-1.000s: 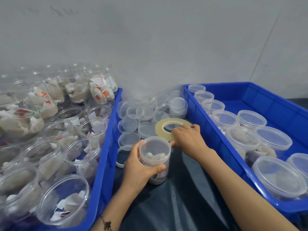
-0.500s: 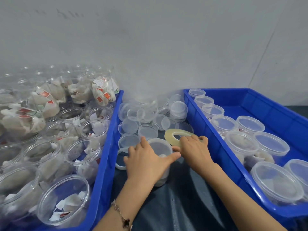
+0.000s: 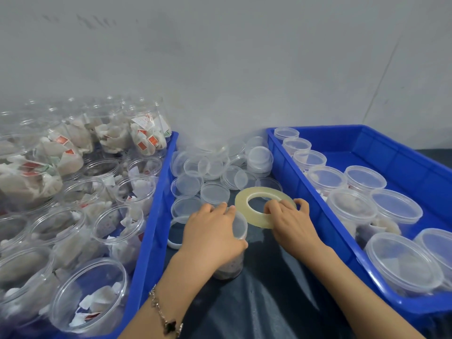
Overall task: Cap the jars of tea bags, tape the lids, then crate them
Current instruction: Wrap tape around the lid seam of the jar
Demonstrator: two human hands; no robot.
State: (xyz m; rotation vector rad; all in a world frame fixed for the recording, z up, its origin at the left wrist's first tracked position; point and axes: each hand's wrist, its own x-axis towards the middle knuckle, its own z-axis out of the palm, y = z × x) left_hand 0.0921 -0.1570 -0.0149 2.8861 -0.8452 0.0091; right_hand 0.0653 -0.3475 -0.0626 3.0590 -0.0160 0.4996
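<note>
On the dark sheet between two blue crates, I am pressing my left hand down over a capped jar of tea bags, palm on the lid, fingers curling over its rim and thumb against the wall. My right hand is pinching the near edge of the tape roll, which is lying tilted just beside the jar. I judge the jar light, thin-walled and slick, likely to flex if squeezed, so it is best held by the stiffer lid rim. The roll looks flat and rigid, easiest taken through its hole. Loose lids are piling behind; open jars are waiting in the left crate, capped ones in the right crate.
</note>
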